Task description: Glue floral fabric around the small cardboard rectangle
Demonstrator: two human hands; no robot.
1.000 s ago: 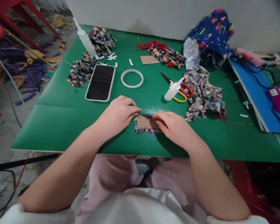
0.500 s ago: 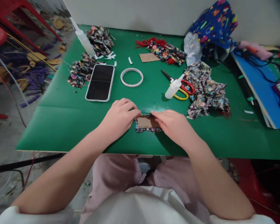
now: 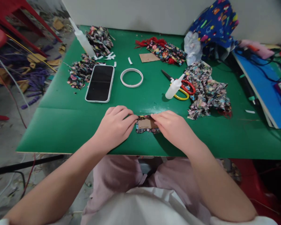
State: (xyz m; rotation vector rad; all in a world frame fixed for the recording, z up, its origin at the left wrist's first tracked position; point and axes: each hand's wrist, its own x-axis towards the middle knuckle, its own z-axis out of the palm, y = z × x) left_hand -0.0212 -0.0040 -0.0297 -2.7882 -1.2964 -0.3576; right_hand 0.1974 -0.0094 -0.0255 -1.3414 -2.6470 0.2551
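Observation:
A small brown cardboard piece (image 3: 146,123) lies on a strip of dark floral fabric (image 3: 147,131) near the table's front edge. Along its far side the fabric is folded over onto the cardboard. My left hand (image 3: 118,125) is closed at the left end of that fold, thumb and fingertips on the cloth. At the right end, my right hand (image 3: 172,128) pinches the same fold and covers the cardboard's right part. Beyond the hands are a white roll of tape (image 3: 131,69), a phone (image 3: 100,83) and a small white squeeze bottle (image 3: 173,89) over red-and-yellow-handled scissors (image 3: 188,87).
Crumpled floral fabric (image 3: 207,90) lies at the right, near a blue folder (image 3: 262,90). A taller squeeze bottle (image 3: 84,42) stands at the back left beside more fabric (image 3: 99,40). Another cardboard piece (image 3: 148,57) and a floral bundle with red threads (image 3: 166,51) lie at the back.
The fabric's far edge is now folded over onto the cardboard, showing a floral band. My left hand has moved slightly left and nearer to me; my right hand has barely shifted.

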